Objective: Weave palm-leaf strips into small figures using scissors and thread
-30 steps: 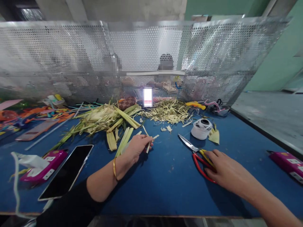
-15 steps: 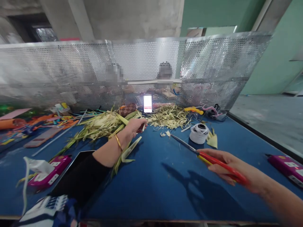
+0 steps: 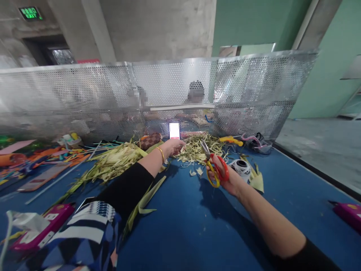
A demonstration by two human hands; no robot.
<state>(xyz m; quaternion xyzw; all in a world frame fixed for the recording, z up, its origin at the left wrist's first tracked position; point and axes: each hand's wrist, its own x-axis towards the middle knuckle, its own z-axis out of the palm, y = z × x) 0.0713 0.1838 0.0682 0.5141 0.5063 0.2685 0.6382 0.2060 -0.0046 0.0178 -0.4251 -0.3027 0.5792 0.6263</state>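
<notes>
My left hand (image 3: 172, 147), with a gold bangle at the wrist, is stretched out to the left edge of a heap of shredded corn husk (image 3: 194, 147). Its fingers are closed on what looks like a short pale husk strip, partly hidden against the heap. In my right hand (image 3: 228, 181) are scissors (image 3: 216, 170) with one red and one yellow handle, held above the table. Their blades point up and away, towards the heap. Just right of that hand stands a white spool of thread (image 3: 241, 168), partly covered by the wrist.
Whole corn husks (image 3: 117, 160) lie left of my left hand, with a checked pouch (image 3: 150, 140) behind. A lit phone (image 3: 174, 130) leans at the perforated metal screen (image 3: 172, 75). Magenta power strips (image 3: 45, 226) lie at both sides. People sit beyond the screen.
My left hand has moved forward from the near husks to the shredded heap. My right hand has lifted the scissors off the table and carried them forward and left. The view has tilted up.
</notes>
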